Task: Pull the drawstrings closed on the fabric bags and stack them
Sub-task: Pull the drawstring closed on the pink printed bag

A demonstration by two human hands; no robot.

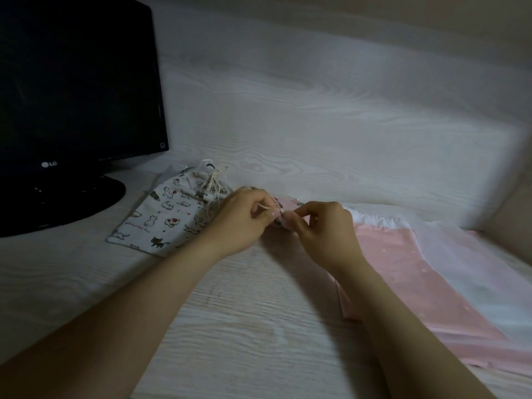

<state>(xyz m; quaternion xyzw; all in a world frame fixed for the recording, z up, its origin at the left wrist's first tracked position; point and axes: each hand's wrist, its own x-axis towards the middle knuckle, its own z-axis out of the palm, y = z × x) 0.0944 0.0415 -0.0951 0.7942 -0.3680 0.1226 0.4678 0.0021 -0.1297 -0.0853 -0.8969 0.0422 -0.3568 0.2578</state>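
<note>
On the pale wood-grain table (288, 110), the biggest thing is the black LG monitor (77, 82) far left, screen off, top & left side cut off by the frame. Next, a pink fabric bag (388, 254) lies flat on the right w/ a sheer white layer (460, 254) over its right part. It's pretty blurry, can't tell if that's another bag. The cat-print bag (161, 220) sits b/w the monitor stand and the hands, top already cinched, cords (213, 182) bunched on it. Both hands meet at the pink bag's top left end, afaict: left hand (241, 220) pinches a thin pale drawstring (263, 206), right hand (325, 228) pinches bunched pink fabric. The opening itself is hidden behind the fingers.
</note>
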